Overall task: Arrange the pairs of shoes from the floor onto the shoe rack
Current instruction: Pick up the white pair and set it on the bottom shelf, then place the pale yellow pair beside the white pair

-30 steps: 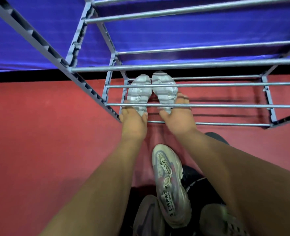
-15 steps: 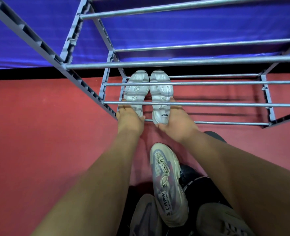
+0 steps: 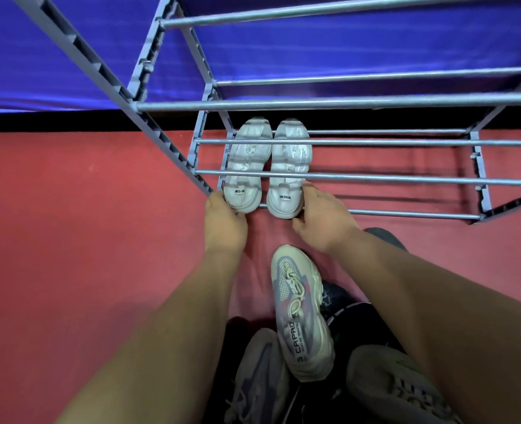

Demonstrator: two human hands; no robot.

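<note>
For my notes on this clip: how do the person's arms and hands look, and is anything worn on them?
Both arms are bare along all that shows: no sleeve, glove, watch, bracelet or ring is visible. The left hand and right hand show no markings. The forearms fill much of the lower picture. The fingertips are partly hidden, so the nails cannot be judged.

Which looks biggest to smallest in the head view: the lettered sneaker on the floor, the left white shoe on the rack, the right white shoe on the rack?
1. Lettered sneaker, largest, though it lies nearer the camera, so true size is unsure.
2. Left white shoe and right white shoe: alike, no ranking.
</note>
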